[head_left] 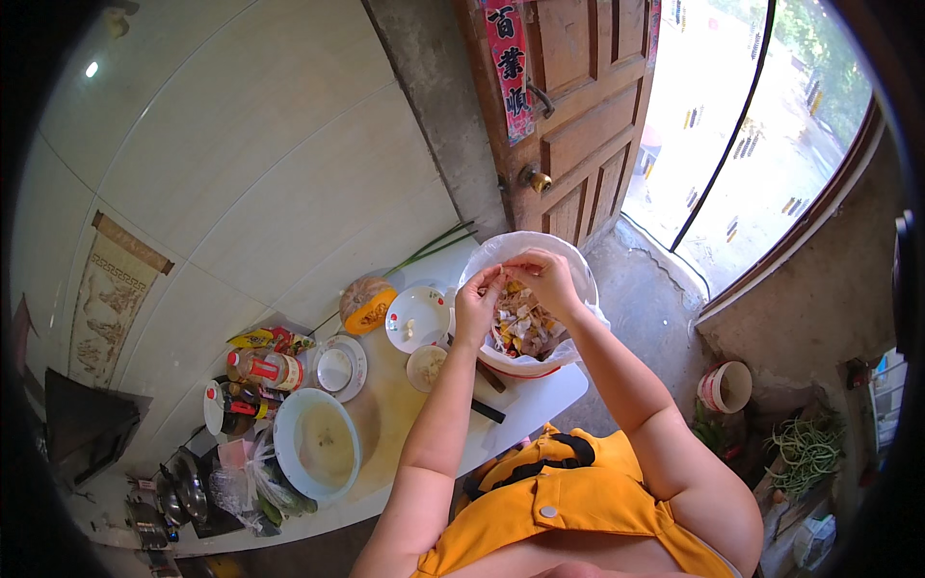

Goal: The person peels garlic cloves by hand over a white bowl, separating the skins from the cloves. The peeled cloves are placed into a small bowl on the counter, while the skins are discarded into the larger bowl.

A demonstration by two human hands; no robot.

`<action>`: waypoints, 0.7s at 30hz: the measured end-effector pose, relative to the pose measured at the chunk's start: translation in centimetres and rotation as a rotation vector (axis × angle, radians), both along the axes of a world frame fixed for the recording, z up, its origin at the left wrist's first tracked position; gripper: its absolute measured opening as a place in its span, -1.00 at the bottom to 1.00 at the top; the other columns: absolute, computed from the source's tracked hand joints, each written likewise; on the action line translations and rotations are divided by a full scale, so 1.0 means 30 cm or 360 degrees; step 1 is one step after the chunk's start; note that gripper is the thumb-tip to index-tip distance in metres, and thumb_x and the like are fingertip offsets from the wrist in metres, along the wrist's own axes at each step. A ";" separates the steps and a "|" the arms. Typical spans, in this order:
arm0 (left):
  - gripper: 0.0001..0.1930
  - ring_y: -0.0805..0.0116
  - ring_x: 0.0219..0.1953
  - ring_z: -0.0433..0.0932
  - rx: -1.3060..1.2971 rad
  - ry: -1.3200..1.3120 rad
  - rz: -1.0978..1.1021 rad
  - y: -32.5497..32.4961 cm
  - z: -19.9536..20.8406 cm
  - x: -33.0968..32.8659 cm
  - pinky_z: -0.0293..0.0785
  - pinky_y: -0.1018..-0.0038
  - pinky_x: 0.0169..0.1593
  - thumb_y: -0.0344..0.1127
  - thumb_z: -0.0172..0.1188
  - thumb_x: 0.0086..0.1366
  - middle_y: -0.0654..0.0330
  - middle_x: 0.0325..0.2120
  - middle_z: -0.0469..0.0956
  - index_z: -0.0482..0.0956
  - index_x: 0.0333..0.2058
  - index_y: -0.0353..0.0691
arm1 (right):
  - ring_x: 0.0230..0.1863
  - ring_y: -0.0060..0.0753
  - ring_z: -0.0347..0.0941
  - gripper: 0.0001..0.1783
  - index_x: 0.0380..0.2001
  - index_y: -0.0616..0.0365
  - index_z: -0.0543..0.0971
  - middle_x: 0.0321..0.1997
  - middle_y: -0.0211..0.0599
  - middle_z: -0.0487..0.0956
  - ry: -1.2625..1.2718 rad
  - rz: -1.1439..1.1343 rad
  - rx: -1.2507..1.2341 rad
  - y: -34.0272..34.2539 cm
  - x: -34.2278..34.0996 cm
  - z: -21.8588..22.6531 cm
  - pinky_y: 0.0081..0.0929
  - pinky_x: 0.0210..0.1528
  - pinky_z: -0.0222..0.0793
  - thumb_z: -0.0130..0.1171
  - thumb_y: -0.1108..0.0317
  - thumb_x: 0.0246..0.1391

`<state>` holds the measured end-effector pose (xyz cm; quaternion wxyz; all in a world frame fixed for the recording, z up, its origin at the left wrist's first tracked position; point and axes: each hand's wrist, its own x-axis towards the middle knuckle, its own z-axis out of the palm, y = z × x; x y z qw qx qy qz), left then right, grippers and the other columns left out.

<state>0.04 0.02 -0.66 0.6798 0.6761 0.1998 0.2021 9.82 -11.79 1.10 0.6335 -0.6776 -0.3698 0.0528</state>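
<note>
Both my hands are raised over a bin point(586, 279) lined with a white plastic bag, with mixed scraps and peelings point(525, 328) inside. My left hand point(476, 306) and my right hand point(545, 277) meet fingertip to fingertip, pinched around something small and pale that I cannot make out. Just left of the bin, a white plate point(412, 310) with red decoration bears a few small white pieces point(409, 329) that look like garlic cloves. Below it, partly behind my left forearm, a small bowl point(422, 370) holds pale bits.
On the counter point(540, 395) lie a cut pumpkin point(367, 304), green stalks point(434, 246), stacked dishes point(337, 370), bottles point(262, 368), a basin of water point(317, 445) and a black-handled knife point(487, 411). A wooden door point(578, 125) stands ajar behind the bin; a bucket point(725, 387) sits on the floor.
</note>
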 end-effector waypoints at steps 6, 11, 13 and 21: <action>-0.75 0.57 -0.32 0.54 0.0255 -0.0170 0.0109 -0.012 0.015 -0.004 0.45 0.62 -0.26 -0.34 0.20 0.22 0.22 -0.33 0.62 0.57 -0.14 -0.27 | -0.41 -0.63 0.47 -0.88 -0.40 0.28 0.62 -0.46 -0.38 0.59 0.0211 0.0028 -0.0061 -0.005 -0.005 0.007 -0.64 -0.32 0.39 0.25 0.45 -0.03; -0.81 0.45 -0.34 0.60 0.0839 -0.0263 0.0229 -0.013 0.045 -0.007 0.49 0.53 -0.25 -0.39 0.19 0.19 0.19 -0.31 0.63 0.59 -0.20 -0.23 | -0.42 -0.63 0.47 -0.80 -0.38 0.29 0.63 -0.46 -0.39 0.60 0.0491 0.0156 -0.0112 -0.008 0.004 -0.015 -0.64 -0.30 0.40 0.21 0.33 0.05; -0.81 0.38 -0.33 0.61 0.1087 -0.0294 0.0263 -0.012 0.061 -0.013 0.50 0.51 -0.25 -0.40 0.20 0.17 0.16 -0.32 0.63 0.60 -0.21 -0.20 | -0.42 -0.64 0.46 -0.78 -0.37 0.32 0.62 -0.47 -0.37 0.59 0.0621 0.0229 -0.0066 -0.005 0.009 -0.031 -0.64 -0.34 0.39 0.21 0.33 0.05; -0.79 0.23 -0.33 0.60 0.1729 -0.0386 0.0226 0.017 0.064 -0.017 0.51 0.41 -0.27 -0.41 0.20 0.13 0.19 -0.36 0.62 0.60 -0.22 -0.10 | -0.43 -0.60 0.45 -0.77 -0.34 0.37 0.59 -0.45 -0.34 0.57 0.1026 0.0342 0.0052 -0.015 0.005 -0.033 -0.65 -0.34 0.39 0.19 0.36 0.05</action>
